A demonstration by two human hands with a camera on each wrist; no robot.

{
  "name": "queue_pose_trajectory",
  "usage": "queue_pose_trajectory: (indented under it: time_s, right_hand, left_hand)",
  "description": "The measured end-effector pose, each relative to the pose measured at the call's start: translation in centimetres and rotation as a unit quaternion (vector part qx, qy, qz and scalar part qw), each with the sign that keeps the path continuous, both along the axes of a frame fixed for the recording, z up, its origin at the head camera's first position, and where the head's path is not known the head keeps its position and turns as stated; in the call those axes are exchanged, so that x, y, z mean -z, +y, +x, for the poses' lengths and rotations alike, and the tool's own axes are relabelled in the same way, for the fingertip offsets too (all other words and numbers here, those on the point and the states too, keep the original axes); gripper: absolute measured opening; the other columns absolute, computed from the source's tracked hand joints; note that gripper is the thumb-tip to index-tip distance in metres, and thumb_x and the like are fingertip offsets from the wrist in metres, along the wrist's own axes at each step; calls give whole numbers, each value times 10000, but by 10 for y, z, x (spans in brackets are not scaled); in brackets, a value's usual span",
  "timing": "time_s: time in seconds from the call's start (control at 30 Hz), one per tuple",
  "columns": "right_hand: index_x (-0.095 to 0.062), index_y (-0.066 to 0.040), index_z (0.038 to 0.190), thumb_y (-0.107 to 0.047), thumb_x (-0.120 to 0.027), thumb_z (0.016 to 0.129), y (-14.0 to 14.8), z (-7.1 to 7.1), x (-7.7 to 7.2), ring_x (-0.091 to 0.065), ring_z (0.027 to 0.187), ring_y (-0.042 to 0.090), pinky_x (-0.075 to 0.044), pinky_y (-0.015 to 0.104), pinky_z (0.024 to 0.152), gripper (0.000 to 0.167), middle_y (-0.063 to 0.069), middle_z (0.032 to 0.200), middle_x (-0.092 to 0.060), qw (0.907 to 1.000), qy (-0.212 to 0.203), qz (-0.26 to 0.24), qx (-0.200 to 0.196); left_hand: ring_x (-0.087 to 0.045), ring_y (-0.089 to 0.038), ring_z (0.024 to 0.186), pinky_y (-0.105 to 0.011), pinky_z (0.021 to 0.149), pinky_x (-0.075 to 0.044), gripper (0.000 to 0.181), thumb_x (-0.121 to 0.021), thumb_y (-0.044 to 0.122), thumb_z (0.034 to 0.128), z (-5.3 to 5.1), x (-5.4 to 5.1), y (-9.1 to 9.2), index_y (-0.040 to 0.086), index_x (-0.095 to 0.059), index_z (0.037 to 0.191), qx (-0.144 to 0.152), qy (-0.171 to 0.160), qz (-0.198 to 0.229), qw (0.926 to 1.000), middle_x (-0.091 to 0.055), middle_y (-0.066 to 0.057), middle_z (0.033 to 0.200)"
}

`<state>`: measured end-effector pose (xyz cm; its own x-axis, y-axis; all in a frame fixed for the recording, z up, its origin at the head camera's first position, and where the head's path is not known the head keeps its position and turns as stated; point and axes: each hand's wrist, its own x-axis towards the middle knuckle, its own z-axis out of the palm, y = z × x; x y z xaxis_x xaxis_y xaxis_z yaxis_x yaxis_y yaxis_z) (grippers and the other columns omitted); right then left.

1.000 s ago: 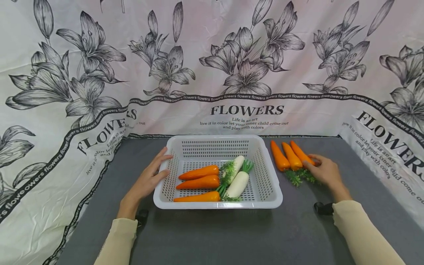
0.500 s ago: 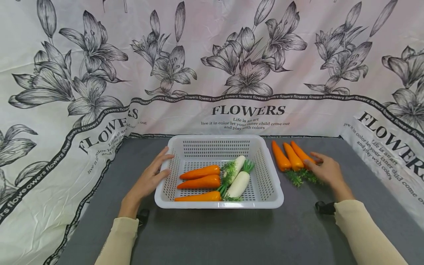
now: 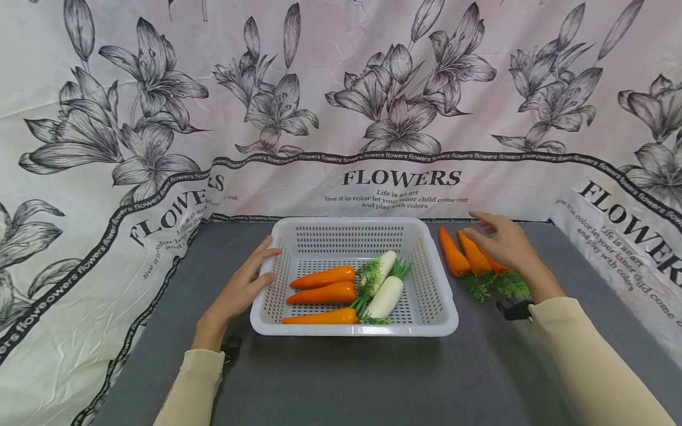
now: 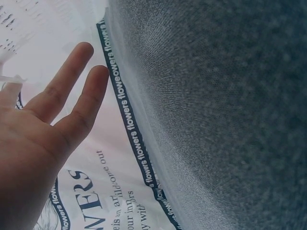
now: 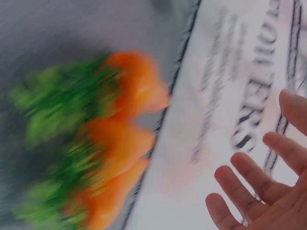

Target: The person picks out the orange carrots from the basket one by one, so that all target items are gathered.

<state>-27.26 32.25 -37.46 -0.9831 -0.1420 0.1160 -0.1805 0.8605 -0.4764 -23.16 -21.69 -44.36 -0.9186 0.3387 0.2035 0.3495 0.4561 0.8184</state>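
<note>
A white perforated plastic basket (image 3: 354, 331) stands on the dark table. My left hand (image 3: 237, 293) rests on its left rim, with straight fingers and the thumb over the edge. Inside lie three orange carrots (image 3: 321, 293) with green tops and two white radishes (image 3: 385, 300). To the right of the basket, three more carrots (image 3: 453, 254) lie side by side, their leafy tops (image 3: 495, 286) toward me. Above them is my right hand (image 3: 506, 242), fingers spread and holding nothing; it partly covers the rightmost carrot. In the right wrist view these carrots (image 5: 139, 84) are blurred and apart from the fingers.
A white cloth (image 3: 394, 189) printed with flowers and lettering hangs behind the table and along both sides. The grey tabletop (image 3: 341, 378) stretches in front of the basket. A black strap device (image 3: 514, 309) sits at the right wrist.
My right hand has lifted off the rightmost carrot and moved up and slightly left, fingers opening out. The left hand stays on the basket rim. The view has shifted slightly.
</note>
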Motion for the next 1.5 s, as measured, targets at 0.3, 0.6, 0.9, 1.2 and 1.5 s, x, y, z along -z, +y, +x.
queue_pose_trajectory:
  time_s: [0.3, 0.6, 0.9, 1.2, 1.5]
  right_hand:
    - [-507, -105, 1501, -370, -641, 998, -68, -9, -40, -580, 1228, 436, -486, 640, 975, 585, 232, 1450, -555, 9964, 196, -61, -825]
    - [-594, -103, 1425, -278, -702, 965, -129, -18, -48, -638, 1162, 354, -507, 546, 989, 504, 159, 1383, -643, 9765, 320, -36, -2133]
    - [-616, -90, 1397, -256, -718, 951, -175, -29, -16, -628, 1211, 349, -491, 533, 1037, 486, 145, 1354, -663, 9528, -314, -93, -3017]
    - [-648, -88, 1362, -197, -717, 953, -197, -34, 2, -606, 1284, 328, -483, 498, 1074, 429, 99, 1401, -644, 9335, -923, 265, -3455]
    - [-649, -126, 1373, -216, -694, 967, -218, -38, 21, -618, 1244, 262, -480, 451, 1070, 418, 51, 1362, -671, 9186, -1033, 1076, -3661]
  left_hand:
    - [-222, -445, 1544, -663, 1096, -394, 469, -523, 166, 1047, -2, 1, 1, 135, -439, 1507, 68, -68, 73, 9999, -62, -73, 1736]
    - [-177, -430, 1563, -675, 1104, -372, 491, -516, 168, 1046, -3, -3, 4, 124, -422, 1526, 74, -105, 77, 9999, -45, -52, 1739]
    - [-205, -440, 1552, -642, 1071, -422, 490, -512, 173, 1049, -2, -1, 4, 131, -416, 1528, 146, -136, 135, 9997, -37, -47, 1739]
    - [-240, -433, 1541, -616, 1056, -443, 487, -522, 163, 1044, -2, -1, 2, 147, -428, 1522, 145, -114, 164, 9997, -47, -52, 1738]
    - [-219, -426, 1547, -606, 1052, -454, 485, -516, 171, 1048, -2, 0, -1, 130, -425, 1524, 95, -74, 118, 9999, -49, -75, 1737]
